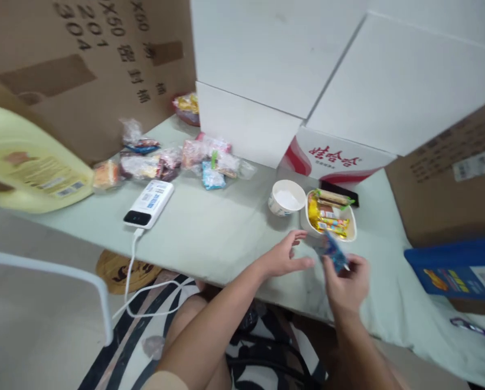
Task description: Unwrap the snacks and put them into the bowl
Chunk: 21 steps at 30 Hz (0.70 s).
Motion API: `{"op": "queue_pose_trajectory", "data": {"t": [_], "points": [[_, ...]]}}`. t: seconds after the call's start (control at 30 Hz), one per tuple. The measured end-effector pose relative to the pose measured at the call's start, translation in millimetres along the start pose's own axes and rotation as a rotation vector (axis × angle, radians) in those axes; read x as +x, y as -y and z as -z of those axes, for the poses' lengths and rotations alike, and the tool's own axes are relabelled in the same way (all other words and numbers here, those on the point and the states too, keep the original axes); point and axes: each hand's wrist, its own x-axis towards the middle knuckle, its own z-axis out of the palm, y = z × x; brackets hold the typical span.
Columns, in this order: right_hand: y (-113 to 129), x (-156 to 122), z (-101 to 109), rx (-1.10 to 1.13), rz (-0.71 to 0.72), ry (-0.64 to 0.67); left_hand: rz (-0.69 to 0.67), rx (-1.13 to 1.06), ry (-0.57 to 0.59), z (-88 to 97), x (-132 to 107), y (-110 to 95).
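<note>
My right hand (350,281) is closed on a small blue snack packet (335,251), held just in front of a white bowl (351,233). Inside that bowl lie several yellow-wrapped snacks (326,216) and a green-ended wrapped stick (332,198). My left hand (285,255) hovers over the table with fingers apart and nothing in it. Beyond it stands a white paper cup (288,198), touching or nearly touching the bowl. The packet is slightly blurred, so its print cannot be read.
Wrapped snacks (218,160) lie along the back left. A white power bank (150,203) with a cable (132,265) rests near the front edge. A yellow jug (35,162) stands at left, a blue package (457,268) at right. White boxes (242,119) and a dark phone-like slab (348,194) are behind.
</note>
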Motion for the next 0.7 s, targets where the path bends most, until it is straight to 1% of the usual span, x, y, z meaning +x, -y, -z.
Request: {"op": "queue_pose_trajectory", "data": {"t": [0.03, 0.07, 0.1, 0.13, 0.17, 0.2, 0.23, 0.3, 0.33, 0.37, 0.43, 0.5, 0.53, 0.6, 0.67, 0.7], "points": [[0, 0, -4, 0.026, 0.079, 0.133, -0.009, -0.095, 0.06, -6.9, 4, 2], [0, 2, -6, 0.059, 0.151, 0.274, -0.004, -0.175, 0.091, -12.7, 9, 4], [1, 6, -7, 0.094, 0.204, 0.404, 0.008, -0.234, 0.089, -17.3, 14, 5], [0, 11, -6, 0.125, 0.233, 0.502, 0.023, -0.273, 0.058, -20.6, 18, 6], [-2, 16, -3, 0.148, 0.237, 0.554, 0.037, -0.298, 0.013, -22.3, 23, 6], [-5, 21, 3, 0.154, 0.22, 0.558, 0.049, -0.318, -0.035, -22.7, 26, 5], [-12, 25, 9, 0.136, 0.196, 0.517, 0.056, -0.339, -0.082, -21.8, 28, 4], [-31, 32, 24, 0.02, 0.145, 0.423, 0.076, -0.379, -0.16, -16.7, 29, 0], [-43, 34, 31, -0.064, 0.124, 0.407, 0.087, -0.388, -0.203, -12.9, 29, -3], [-55, 35, 37, -0.15, 0.105, 0.422, 0.092, -0.388, -0.257, -8.7, 28, -5], [-80, 36, 46, -0.279, 0.081, 0.496, 0.08, -0.368, -0.381, 0.0, 25, -9], [-99, 36, 50, -0.34, 0.063, 0.549, 0.077, -0.35, -0.474, 7.5, 22, -11], [-105, 37, 51, -0.356, 0.058, 0.559, 0.081, -0.343, -0.499, 10.5, 21, -11], [-108, 38, 53, -0.368, 0.047, 0.578, 0.082, -0.319, -0.514, 14.6, 19, -10], [-100, 39, 55, -0.343, 0.002, 0.591, 0.063, -0.241, -0.502, 17.0, 19, -8], [-93, 38, 55, -0.314, -0.034, 0.59, 0.048, -0.166, -0.488, 17.8, 19, -7]]}}
